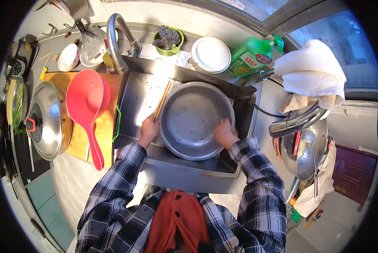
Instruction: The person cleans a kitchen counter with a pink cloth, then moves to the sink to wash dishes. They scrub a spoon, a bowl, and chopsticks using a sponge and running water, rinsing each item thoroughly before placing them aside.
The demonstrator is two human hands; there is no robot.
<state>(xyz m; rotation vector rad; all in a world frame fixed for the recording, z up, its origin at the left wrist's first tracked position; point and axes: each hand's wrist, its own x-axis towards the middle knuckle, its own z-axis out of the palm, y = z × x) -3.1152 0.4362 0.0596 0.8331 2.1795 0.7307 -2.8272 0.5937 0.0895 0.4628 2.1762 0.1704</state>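
A wide grey metal basin (pixel 193 118) sits in the dark sink (pixel 132 104). My left hand (pixel 150 128) is closed around a pair of wooden chopsticks (pixel 162 101), which point up and away along the basin's left side. That hand is right beside the basin's rim; whether it touches it is unclear. Over the basin's right inner wall is my right hand (pixel 226 132), blurred by motion, its fingers curled. What it may hold cannot be made out. The basin's inside looks wet, and small green bits lie on the sink floor behind it.
Left of the sink, a pink ladle (pixel 89 98) and a lidded pan (pixel 46 120) rest on a wooden board (pixel 113 85). A faucet (pixel 113 41) arches behind. Along the back stand a green bowl with a scourer (pixel 166 39), a white lidded pot (pixel 211 54) and a green pump bottle (pixel 252 53).
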